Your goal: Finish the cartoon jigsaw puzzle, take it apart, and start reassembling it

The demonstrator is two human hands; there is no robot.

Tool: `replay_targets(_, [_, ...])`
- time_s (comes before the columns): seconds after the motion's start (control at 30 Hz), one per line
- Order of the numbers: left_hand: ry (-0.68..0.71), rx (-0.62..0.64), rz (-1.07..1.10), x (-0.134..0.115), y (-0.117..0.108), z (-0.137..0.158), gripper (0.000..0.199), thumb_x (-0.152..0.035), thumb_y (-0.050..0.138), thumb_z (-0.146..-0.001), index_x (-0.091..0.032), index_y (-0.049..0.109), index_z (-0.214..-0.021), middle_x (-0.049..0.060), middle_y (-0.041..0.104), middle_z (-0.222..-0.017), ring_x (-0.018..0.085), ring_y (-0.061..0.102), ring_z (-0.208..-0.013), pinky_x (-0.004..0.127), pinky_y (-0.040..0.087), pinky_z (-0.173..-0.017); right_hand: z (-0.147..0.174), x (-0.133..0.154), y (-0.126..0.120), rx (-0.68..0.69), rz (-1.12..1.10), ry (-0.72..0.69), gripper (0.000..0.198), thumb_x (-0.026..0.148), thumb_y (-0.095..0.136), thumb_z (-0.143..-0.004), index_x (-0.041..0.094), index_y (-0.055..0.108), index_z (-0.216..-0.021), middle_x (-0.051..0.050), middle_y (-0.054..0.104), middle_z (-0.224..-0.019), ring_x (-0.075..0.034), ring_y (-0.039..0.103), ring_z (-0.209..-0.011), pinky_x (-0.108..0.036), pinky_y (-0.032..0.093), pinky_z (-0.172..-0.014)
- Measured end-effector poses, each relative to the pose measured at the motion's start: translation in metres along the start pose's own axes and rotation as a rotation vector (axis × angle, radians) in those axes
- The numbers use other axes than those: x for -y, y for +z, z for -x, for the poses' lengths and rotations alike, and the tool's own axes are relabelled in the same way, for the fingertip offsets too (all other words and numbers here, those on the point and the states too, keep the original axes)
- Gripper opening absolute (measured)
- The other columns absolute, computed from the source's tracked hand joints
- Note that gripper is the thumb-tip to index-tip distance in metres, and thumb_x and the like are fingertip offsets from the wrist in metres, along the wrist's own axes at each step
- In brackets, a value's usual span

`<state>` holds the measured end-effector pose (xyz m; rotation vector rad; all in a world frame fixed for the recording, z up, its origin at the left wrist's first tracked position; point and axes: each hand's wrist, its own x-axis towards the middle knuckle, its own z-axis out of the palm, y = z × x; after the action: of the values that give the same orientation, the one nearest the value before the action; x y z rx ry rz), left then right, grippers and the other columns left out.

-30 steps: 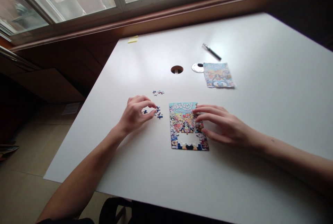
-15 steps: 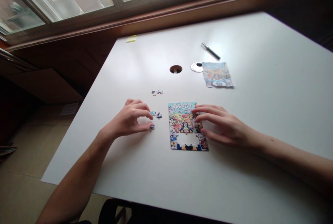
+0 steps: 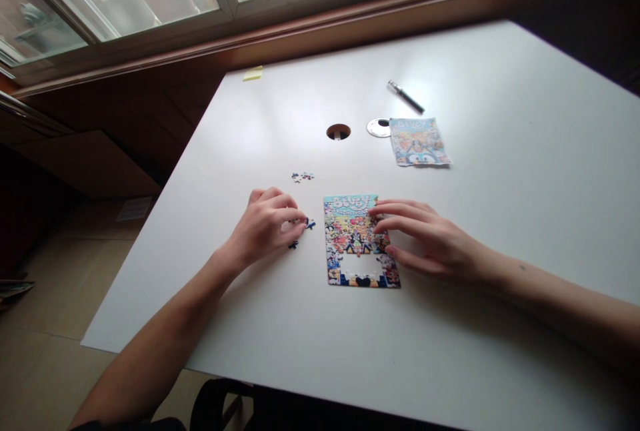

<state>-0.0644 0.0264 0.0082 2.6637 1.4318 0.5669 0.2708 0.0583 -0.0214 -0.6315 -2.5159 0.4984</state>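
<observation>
Pieces (image 3: pixel 311 224) seem to be what you're sorting, your left hand (image 3: pixel 265 223) almost pinched there, its hold unclear, your right hand (image 3: pixel 434 239) loosely open, gripping nothing, on the puzzle (image 3: pixel 345 225) between your hands, so next pinch one gently.

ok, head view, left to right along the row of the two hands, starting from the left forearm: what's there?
Left forearm → left hand → loose puzzle pieces → mostly filled puzzle → right hand → right forearm.
</observation>
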Motion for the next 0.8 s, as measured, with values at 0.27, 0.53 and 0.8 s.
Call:
replay_targets(0.27, [-0.031,0.021,0.034,-0.006,0.004,-0.002,0.010,-0.029,0.065,-0.093,-0.026,0.073,-0.087,0.000,0.072,-0.092,0.019,0.058,-0.091,0.038,0.033,-0.089,-0.001,0.002,-0.001,-0.001,-0.004,0.008,0.027,0.022,0.061,-0.088,0.026,0.061,-0.114,-0.009,0.062,-0.132,-0.028,0.054,-0.129,-0.048,0.046,-0.105])
replay_targets(0.53, [-0.067,0.058,0.079,-0.007,0.004,-0.007,0.004,-0.025,0.067,-0.088,-0.022,0.070,-0.087,0.001,0.071,-0.094,0.018,0.060,-0.091,0.038,0.033,-0.092,0.000,0.003,-0.001,-0.004,-0.006,0.014,0.026,0.023,0.062,-0.087,0.026,0.062,-0.113,-0.009,0.063,-0.132,-0.028,0.054,-0.128,-0.048,0.045,-0.106])
replay_targets(0.8, [0.083,0.072,0.137,-0.049,0.009,-0.007,0.006,-0.029,0.067,-0.089,-0.024,0.070,-0.090,0.000,0.071,-0.092,0.018,0.059,-0.089,0.037,0.034,-0.087,-0.001,0.005,0.001,0.005,0.039,-0.003,0.027,0.023,0.061,-0.087,0.026,0.062,-0.114,-0.008,0.063,-0.133,-0.029,0.052,-0.130,-0.049,0.044,-0.106])
